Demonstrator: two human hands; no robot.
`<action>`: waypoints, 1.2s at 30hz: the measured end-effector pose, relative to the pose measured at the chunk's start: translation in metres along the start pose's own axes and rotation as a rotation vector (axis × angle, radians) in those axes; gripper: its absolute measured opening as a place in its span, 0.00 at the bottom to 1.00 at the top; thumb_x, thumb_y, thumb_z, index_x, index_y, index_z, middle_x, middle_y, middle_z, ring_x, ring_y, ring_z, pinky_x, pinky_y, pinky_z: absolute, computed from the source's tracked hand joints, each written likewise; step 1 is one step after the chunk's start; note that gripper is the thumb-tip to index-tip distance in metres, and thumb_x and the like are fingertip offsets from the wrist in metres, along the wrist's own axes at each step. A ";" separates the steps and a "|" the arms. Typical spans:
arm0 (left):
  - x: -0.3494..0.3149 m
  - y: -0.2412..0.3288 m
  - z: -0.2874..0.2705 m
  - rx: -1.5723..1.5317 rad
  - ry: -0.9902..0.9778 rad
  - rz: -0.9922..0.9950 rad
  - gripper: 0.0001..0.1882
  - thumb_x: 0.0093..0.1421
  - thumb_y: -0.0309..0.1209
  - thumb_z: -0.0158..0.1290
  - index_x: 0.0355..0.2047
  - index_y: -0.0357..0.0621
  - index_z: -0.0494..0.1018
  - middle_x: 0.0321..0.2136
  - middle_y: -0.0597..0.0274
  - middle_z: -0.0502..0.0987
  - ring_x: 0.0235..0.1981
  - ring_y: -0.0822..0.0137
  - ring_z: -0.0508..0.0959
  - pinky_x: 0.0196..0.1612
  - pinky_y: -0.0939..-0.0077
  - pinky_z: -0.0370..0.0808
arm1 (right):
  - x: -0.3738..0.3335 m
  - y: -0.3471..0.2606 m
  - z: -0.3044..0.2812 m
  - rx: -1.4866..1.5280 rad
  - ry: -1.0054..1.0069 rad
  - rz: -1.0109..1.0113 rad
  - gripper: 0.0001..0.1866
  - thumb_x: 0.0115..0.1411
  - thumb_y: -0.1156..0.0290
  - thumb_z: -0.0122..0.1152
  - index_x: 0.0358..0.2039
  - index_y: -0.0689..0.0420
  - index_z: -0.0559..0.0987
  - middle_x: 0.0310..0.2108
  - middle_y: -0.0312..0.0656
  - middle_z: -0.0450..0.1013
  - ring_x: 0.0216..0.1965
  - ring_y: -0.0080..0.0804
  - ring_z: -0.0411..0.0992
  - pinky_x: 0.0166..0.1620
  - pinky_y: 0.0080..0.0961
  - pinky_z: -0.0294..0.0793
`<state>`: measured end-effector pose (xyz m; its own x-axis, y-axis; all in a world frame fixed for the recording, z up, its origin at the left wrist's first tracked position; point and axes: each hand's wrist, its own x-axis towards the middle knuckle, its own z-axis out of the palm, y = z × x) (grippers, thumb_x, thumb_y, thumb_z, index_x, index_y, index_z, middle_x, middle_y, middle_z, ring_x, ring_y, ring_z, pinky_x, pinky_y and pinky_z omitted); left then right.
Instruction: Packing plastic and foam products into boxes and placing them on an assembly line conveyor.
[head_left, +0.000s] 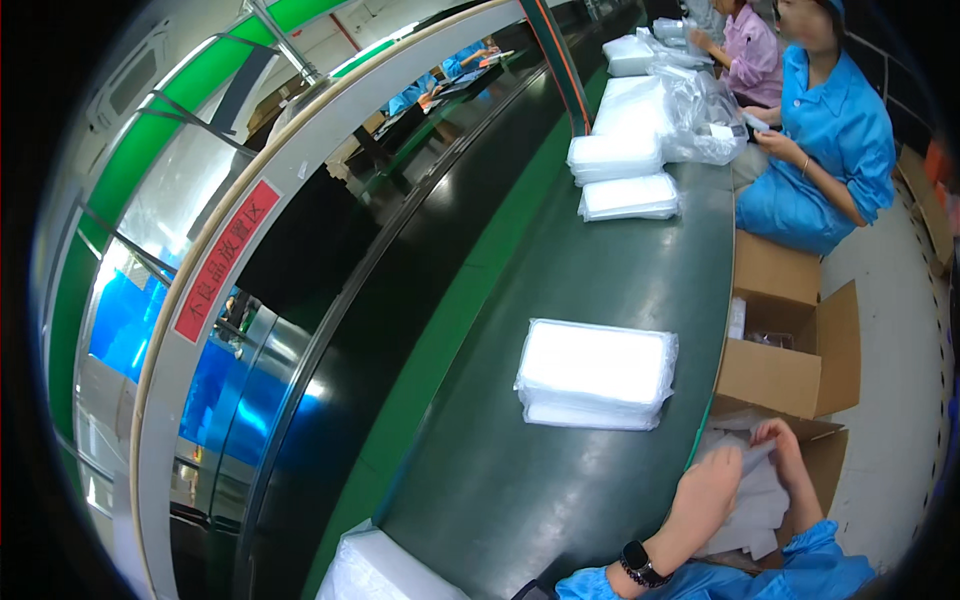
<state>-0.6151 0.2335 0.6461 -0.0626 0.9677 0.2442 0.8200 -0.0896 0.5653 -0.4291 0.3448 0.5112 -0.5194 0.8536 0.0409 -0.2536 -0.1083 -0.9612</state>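
Observation:
At the lower right, both of my hands are over an open cardboard box [828, 465] beside the bench. My left hand [712, 488], with a dark watch on its wrist, is closed at the edge of a translucent plastic bag [757, 495]. Curled fingers of my right hand [782, 440] pinch the same bag a little farther right. The bag hangs loose and crumpled between them, hiding much of the box's inside. On the green bench to the left of my hands lies a stack of flat white pieces [597, 372] wrapped in clear plastic.
The dark green bench [480, 470] curves away, with more wrapped white stacks [628, 196] and a clear plastic bag [705, 115] farther along. Another open carton [775, 375] stands beyond mine. A co-worker in blue [835, 130] sits past it. A white wrapped bundle [385, 570] lies near the lower edge.

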 end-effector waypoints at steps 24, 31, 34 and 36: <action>0.004 -0.023 0.023 0.132 -0.207 0.179 0.06 0.51 0.22 0.47 0.31 0.40 0.65 0.24 0.58 0.71 0.23 0.62 0.77 0.24 0.73 0.75 | 0.039 -0.174 0.104 -0.618 -0.149 -0.958 0.17 0.64 0.63 0.43 0.38 0.62 0.77 0.13 0.33 0.65 0.14 0.26 0.64 0.19 0.21 0.60; 0.000 -0.021 0.025 0.373 -0.209 0.160 0.04 0.49 0.23 0.50 0.26 0.43 0.66 0.23 0.61 0.72 0.23 0.68 0.78 0.23 0.79 0.76 | 0.053 -0.071 0.101 -0.416 -0.120 -0.112 0.12 0.65 0.68 0.44 0.41 0.60 0.75 0.18 0.34 0.67 0.21 0.20 0.65 0.27 0.18 0.64; -0.001 -0.015 0.025 0.407 -0.205 0.143 0.05 0.48 0.22 0.51 0.26 0.43 0.67 0.23 0.62 0.72 0.23 0.70 0.78 0.23 0.82 0.76 | 0.022 -0.044 0.061 -0.272 -0.029 0.010 0.12 0.64 0.67 0.46 0.43 0.60 0.74 0.25 0.34 0.69 0.29 0.20 0.67 0.33 0.17 0.66; -0.002 -0.017 0.026 0.399 -0.192 0.134 0.05 0.48 0.22 0.51 0.26 0.42 0.67 0.23 0.60 0.73 0.23 0.69 0.79 0.23 0.81 0.76 | 0.005 -0.022 0.028 -0.267 -0.048 0.040 0.13 0.64 0.66 0.48 0.44 0.59 0.73 0.30 0.35 0.71 0.33 0.21 0.68 0.36 0.17 0.66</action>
<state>-0.6139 0.2395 0.6162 0.1348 0.9832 0.1234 0.9708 -0.1559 0.1821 -0.4490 0.3370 0.5397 -0.5645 0.8254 0.0078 -0.0112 0.0018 -0.9999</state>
